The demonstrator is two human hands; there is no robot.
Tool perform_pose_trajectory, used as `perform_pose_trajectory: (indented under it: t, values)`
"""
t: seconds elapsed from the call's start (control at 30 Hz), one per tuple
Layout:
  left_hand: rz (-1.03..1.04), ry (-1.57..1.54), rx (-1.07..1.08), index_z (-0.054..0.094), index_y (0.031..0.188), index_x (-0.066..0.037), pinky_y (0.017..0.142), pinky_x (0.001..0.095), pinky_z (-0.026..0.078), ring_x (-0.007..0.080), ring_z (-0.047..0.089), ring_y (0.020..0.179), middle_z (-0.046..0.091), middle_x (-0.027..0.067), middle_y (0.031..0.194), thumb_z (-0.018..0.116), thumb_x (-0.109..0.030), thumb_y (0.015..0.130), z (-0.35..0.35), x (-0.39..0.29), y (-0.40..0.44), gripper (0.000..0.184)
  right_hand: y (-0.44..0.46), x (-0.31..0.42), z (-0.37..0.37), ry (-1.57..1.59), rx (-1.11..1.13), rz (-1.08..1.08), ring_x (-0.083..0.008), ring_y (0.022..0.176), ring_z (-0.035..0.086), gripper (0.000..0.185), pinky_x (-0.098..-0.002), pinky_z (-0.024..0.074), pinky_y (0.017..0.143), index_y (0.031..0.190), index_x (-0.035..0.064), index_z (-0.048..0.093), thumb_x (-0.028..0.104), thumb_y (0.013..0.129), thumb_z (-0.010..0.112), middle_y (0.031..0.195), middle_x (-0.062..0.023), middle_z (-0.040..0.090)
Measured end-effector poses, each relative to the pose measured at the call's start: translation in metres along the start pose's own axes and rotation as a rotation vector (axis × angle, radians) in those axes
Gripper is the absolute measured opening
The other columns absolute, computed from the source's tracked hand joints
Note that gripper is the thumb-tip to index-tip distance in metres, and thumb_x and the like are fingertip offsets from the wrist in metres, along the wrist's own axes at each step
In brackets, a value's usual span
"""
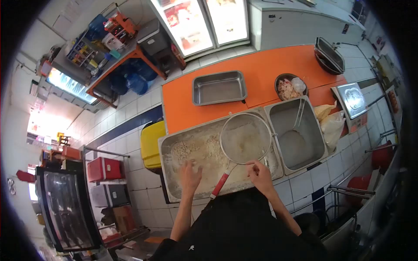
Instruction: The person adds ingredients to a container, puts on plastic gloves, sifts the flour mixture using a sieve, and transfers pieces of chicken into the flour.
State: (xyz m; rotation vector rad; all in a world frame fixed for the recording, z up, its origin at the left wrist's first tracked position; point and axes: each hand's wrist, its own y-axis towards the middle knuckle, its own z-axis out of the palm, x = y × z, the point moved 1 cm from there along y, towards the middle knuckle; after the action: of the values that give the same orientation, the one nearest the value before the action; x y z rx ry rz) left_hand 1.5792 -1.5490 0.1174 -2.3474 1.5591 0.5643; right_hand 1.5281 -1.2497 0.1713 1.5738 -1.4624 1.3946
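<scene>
At the left, a yellow bin (153, 145) stands beside the end of a large metal tray (163, 170) dusted with pale powder. Over the tray's left part my left hand (190, 176) hovers with its fingers loosely spread, holding nothing that I can see. Just beyond it lie pale, crumbly clumps (185, 150).

Further right is the round sieve (244, 141), over the tray's right half, its red handle (220, 184) slanting towards me and to the left. To work it well, I judge it should be kept level, steadied at handle and rim, and moved in short, gentle strokes, so that powder stays inside the tray. As for its look, it has a thin metal rim and a fine, greyish-beige mesh with a faint brownish patch near the middle.

At its near right edge is my right hand (260, 175), fingers curled, fingertips close to the rim; whether they grip it, I cannot tell. Rightmost, a deep metal pan (287, 152) sits against the tray. Behind everything runs an orange desk (176, 102).
</scene>
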Motion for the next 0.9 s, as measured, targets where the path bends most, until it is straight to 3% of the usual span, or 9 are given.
perform_pose_trajectory:
  t: [0.03,0.1,0.17,0.3,0.37,0.43,0.6,0.77,0.9]
  values:
    - [0.081,-0.202,0.087,0.063,0.11,-0.008,0.086,0.044,0.047,0.033,0.058,0.106,0.061,0.0133,0.112,0.07,-0.025,0.079,0.013,-0.008,0.008,0.035,-0.003,0.0,-0.006,0.015,-0.047,0.032,-0.01,0.06,0.059,0.017,-0.025,0.0442,0.055,0.103,0.0043,0.064,0.015,0.091,0.059,0.066,-0.0042,0.061]
    - [0.432,-0.07,0.25,0.059,0.117,-0.01,0.101,0.0485,0.038,0.0326,0.05,0.121,0.055,0.0161,0.126,0.067,-0.03,0.083,0.039,-0.033,0.037,0.04,-0.009,0.005,-0.009,0.06,-0.121,0.043,-0.0091,0.06,0.058,0.016,-0.0241,0.0437,0.055,0.102,0.0032,0.064,0.014,0.092,0.058,0.066,-0.0037,0.06]
    - [0.648,0.117,0.178,0.056,0.125,-0.014,0.112,0.0531,0.023,0.0317,0.034,0.136,0.045,0.0158,0.141,0.062,-0.034,0.085,0.082,-0.047,0.058,0.045,-0.022,0.006,-0.002,0.114,-0.191,0.065,-0.0081,0.06,0.057,0.016,-0.0231,0.0431,0.056,0.101,0.0022,0.063,0.014,0.093,0.057,0.066,-0.0032,0.059]
    - [0.897,-0.089,0.2,0.058,0.129,-0.015,0.115,0.0519,0.018,0.0371,0.028,0.139,0.041,0.0191,0.144,0.064,-0.029,0.084,0.14,-0.069,0.095,0.048,-0.048,0.006,0.003,0.16,-0.334,0.085,-0.0079,0.064,0.059,0.016,-0.0233,0.0441,0.058,0.1,-0.0002,0.062,0.013,0.094,0.056,0.069,-0.0018,0.059]
    - [0.988,-0.16,0.2,0.052,0.132,-0.012,0.116,0.0553,0.012,0.0318,0.022,0.143,0.038,0.0114,0.148,0.055,-0.031,0.09,0.171,-0.063,0.102,0.047,-0.062,0.01,0.011,0.198,-0.38,0.115,-0.0079,0.066,0.059,0.016,-0.0231,0.0445,0.059,0.1,-0.0006,0.061,0.012,0.095,0.055,0.07,-0.0014,0.059]
    - [0.871,-0.131,0.236,0.054,0.128,-0.009,0.116,0.0549,0.013,0.0313,0.022,0.143,0.039,0.0111,0.147,0.054,-0.029,0.09,0.164,-0.055,0.088,0.042,-0.073,0.019,0.017,0.221,-0.431,0.199,-0.0075,0.067,0.059,0.015,-0.0232,0.0452,0.061,0.1,-0.0003,0.061,0.012,0.095,0.055,0.07,-0.0008,0.059]
    - [0.42,-0.209,0.312,0.056,0.123,0.0,0.114,0.0522,0.022,0.0347,0.037,0.135,0.05,0.0182,0.136,0.055,-0.02,0.091,0.028,0.002,0.029,0.038,-0.072,0.036,0.058,0.264,-0.345,0.19,-0.0078,0.064,0.058,0.017,-0.0236,0.0453,0.059,0.103,-0.0004,0.061,0.014,0.095,0.057,0.07,-0.0018,0.059]
    - [0.288,-0.505,0.087,0.059,0.118,0.004,0.111,0.0488,0.027,0.0353,0.045,0.129,0.054,0.0208,0.13,0.054,-0.016,0.093,-0.085,0.009,-0.018,0.032,-0.03,0.059,0.131,0.209,-0.005,0.101,-0.0095,0.06,0.057,0.023,-0.0244,0.044,0.052,0.108,-0.0006,0.06,0.019,0.096,0.057,0.072,-0.0027,0.059]
    - [0.254,-0.762,-0.019,0.062,0.11,0.007,0.109,0.0451,0.032,0.0359,0.048,0.126,0.054,0.0212,0.131,0.054,-0.018,0.094,-0.087,0.028,-0.027,0.03,0.029,0.061,0.163,0.379,0.016,0.191,-0.0092,0.055,0.054,0.025,-0.024,0.0442,0.048,0.112,0.0013,0.058,0.021,0.098,0.053,0.081,-0.0068,0.062]
